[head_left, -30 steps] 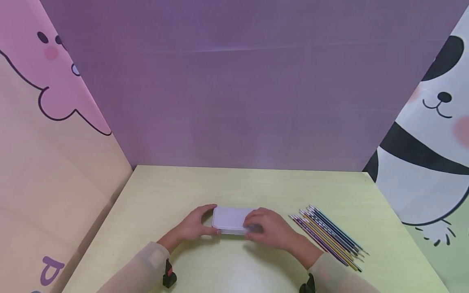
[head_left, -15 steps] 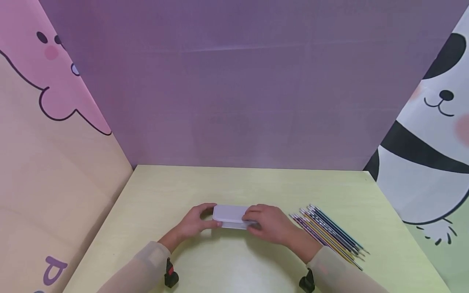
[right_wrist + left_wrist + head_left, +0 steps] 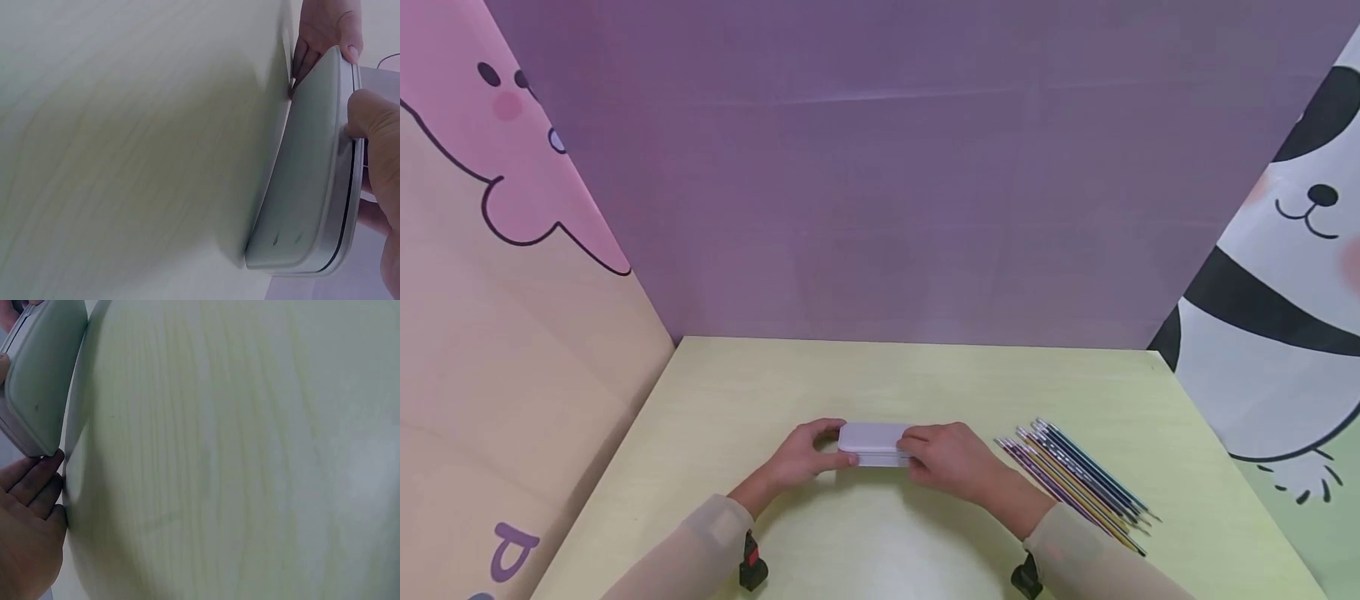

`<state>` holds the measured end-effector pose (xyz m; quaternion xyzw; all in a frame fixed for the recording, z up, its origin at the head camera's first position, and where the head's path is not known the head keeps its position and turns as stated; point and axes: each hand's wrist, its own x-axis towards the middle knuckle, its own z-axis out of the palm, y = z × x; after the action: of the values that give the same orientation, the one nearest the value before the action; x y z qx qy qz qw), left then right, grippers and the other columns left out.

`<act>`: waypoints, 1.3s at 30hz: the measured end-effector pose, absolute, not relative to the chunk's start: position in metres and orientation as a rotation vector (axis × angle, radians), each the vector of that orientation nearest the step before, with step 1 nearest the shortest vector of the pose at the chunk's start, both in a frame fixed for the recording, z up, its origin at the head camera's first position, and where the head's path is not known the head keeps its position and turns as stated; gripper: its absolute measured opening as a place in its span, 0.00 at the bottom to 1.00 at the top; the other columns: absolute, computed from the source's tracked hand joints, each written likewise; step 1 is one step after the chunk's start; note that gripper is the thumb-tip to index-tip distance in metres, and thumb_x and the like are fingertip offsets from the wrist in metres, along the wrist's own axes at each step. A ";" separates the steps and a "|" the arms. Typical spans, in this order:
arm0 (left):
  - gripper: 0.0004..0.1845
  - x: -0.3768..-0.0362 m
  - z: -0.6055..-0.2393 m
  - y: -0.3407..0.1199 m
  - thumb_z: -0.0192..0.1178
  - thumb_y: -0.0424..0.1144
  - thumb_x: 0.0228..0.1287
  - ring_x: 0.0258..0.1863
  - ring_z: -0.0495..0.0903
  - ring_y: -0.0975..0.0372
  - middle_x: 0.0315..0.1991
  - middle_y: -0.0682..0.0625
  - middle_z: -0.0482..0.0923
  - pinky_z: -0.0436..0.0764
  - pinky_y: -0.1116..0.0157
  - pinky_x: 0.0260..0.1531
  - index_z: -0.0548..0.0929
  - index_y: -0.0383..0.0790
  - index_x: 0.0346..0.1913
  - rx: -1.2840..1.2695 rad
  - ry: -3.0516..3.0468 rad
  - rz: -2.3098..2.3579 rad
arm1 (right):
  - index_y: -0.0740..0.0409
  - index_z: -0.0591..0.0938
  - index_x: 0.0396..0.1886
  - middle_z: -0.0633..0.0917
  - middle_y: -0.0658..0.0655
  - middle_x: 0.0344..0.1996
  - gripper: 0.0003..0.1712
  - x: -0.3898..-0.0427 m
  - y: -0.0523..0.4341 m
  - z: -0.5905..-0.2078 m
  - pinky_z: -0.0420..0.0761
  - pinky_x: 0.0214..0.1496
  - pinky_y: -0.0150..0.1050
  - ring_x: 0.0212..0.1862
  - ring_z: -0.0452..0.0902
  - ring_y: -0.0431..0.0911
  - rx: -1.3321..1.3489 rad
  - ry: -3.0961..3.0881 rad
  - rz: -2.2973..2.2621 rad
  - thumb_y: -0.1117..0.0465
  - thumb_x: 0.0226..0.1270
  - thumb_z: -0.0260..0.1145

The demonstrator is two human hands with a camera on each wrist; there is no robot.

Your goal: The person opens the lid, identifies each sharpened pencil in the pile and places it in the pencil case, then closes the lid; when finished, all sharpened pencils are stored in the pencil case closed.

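Case gripped at each end by both hands; pencils lie just right.

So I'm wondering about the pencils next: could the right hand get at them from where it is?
Probably yes. The right hand grips the white case along with the left hand, so it must let go first. The pencils lie just to its right on bare table, nothing between.

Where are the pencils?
In the head view, the pencils lie in a bunch on the table, right of the right hand holding the white case.
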<state>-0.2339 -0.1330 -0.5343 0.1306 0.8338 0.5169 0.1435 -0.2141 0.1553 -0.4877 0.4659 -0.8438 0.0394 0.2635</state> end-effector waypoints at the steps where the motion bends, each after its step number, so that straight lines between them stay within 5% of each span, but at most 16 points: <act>1: 0.41 -0.234 -0.534 -0.133 0.74 0.55 0.60 0.68 0.72 0.49 0.67 0.44 0.77 0.68 0.42 0.71 0.74 0.38 0.72 0.378 2.406 1.488 | 0.48 0.87 0.35 0.88 0.44 0.34 0.12 -0.215 0.156 -0.488 0.82 0.26 0.31 0.29 0.83 0.36 1.262 -2.280 0.106 0.61 0.48 0.76; 12: 0.43 -0.236 -0.537 -0.138 0.77 0.52 0.56 0.74 0.68 0.47 0.69 0.45 0.76 0.61 0.41 0.76 0.74 0.40 0.72 0.408 2.417 1.512 | 0.49 0.91 0.42 0.90 0.46 0.41 0.11 -0.217 0.170 -0.487 0.87 0.40 0.36 0.43 0.88 0.40 1.249 -2.364 0.370 0.59 0.57 0.77; 23: 0.33 -0.237 -0.540 -0.141 0.79 0.48 0.54 0.66 0.76 0.50 0.61 0.48 0.82 0.71 0.45 0.71 0.81 0.42 0.62 0.400 2.401 1.598 | 0.48 0.90 0.42 0.89 0.44 0.42 0.11 -0.215 0.206 -0.485 0.87 0.45 0.39 0.45 0.87 0.40 1.069 -2.502 0.529 0.56 0.59 0.78; 39: 0.31 -0.236 -0.537 -0.142 0.79 0.44 0.56 0.66 0.75 0.48 0.63 0.43 0.79 0.71 0.45 0.70 0.79 0.37 0.60 0.408 2.348 1.621 | 0.44 0.89 0.38 0.90 0.43 0.36 0.08 -0.218 0.249 -0.501 0.89 0.40 0.38 0.39 0.88 0.41 0.619 -2.625 1.256 0.61 0.61 0.78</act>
<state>-0.2360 -0.1419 -0.5374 0.1404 0.8078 0.5577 0.1295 -0.2178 0.2487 -0.5008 0.2074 -0.8793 0.4206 0.0830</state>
